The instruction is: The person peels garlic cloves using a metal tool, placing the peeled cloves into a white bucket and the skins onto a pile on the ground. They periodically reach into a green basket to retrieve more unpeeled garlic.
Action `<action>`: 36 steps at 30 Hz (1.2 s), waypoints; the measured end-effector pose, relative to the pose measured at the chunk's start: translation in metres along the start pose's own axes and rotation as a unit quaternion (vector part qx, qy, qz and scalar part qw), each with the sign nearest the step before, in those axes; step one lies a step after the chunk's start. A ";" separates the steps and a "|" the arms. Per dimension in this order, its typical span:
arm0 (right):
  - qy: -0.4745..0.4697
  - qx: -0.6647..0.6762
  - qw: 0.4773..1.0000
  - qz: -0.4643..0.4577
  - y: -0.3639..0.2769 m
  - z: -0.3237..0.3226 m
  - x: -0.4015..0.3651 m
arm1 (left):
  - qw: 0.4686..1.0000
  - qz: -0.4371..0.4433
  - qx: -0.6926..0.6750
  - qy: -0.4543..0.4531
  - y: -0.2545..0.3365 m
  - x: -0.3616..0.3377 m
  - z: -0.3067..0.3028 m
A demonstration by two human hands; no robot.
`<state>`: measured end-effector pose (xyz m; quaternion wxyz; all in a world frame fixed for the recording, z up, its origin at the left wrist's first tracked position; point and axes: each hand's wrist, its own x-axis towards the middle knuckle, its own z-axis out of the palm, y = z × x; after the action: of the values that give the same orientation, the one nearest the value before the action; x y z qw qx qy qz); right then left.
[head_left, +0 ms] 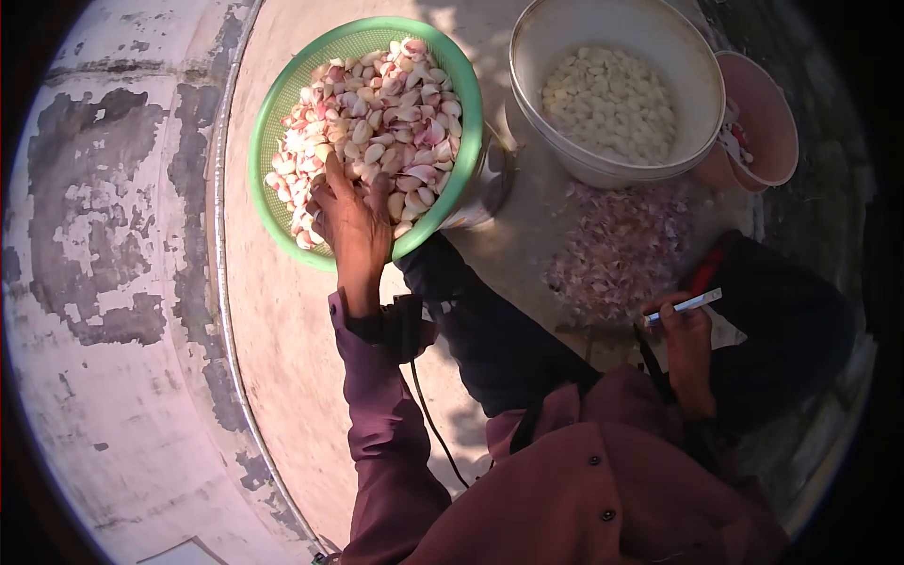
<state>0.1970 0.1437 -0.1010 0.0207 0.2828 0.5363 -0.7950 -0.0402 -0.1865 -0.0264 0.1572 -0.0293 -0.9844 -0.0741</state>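
Observation:
My left hand (354,218) reaches into a green plastic basket (468,89) heaped with garlic cloves (381,122), many still in pinkish skin. Its fingers are spread over the cloves near the basket's front edge, and the index fingertip touches a pale one. I cannot see a clove held between the fingers. Beside my bent knee, my right hand (686,344) is closed around a small knife (692,306). The knife's light, narrow length sticks out past the fingers; part of it is hidden in the grip.
A white bucket (527,104) holds pale peeled cloves, apparently in water. Behind it stands a pink tub (777,141) with a few whitish things inside. Garlic skins (617,254) lie piled on the ground below the bucket. A peeling wall (113,217) runs along the left.

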 end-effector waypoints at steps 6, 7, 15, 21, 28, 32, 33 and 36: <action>-0.013 0.000 1.000 0.011 0.008 -0.002 0.001 | 0.991 0.046 -0.122 0.017 -0.006 0.052 0.005; -0.013 0.000 1.000 0.008 0.009 -0.001 0.001 | 0.986 0.010 -0.166 -0.009 0.002 0.055 -0.003; -0.023 -0.032 0.999 0.002 0.010 0.000 -0.001 | 0.961 -0.048 -0.273 0.024 -0.050 0.100 -0.022; -0.037 -0.026 0.999 -0.007 0.018 -0.002 0.000 | 0.802 -0.106 -0.588 0.023 -0.067 0.104 -0.022; -0.025 -0.028 0.999 -0.012 0.021 -0.001 -0.001 | 0.809 -0.021 -0.587 -0.030 -0.072 0.067 -0.035; -0.034 -0.025 0.999 -0.002 0.021 0.002 -0.001 | 0.455 -0.258 -0.849 -0.072 -0.037 0.050 -0.047; -0.022 -0.015 1.000 0.006 0.018 0.005 -0.002 | 0.360 -0.291 -0.883 -0.080 -0.024 0.041 -0.049; -0.036 0.003 0.999 -0.007 0.019 0.004 -0.003 | 0.294 -0.238 -0.905 -0.196 0.000 0.001 -0.039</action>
<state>0.2041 0.1310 -0.1142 0.0335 0.2498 0.5350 -0.8064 -0.0287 -0.1928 0.0108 -0.1913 0.0689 -0.2602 -0.9439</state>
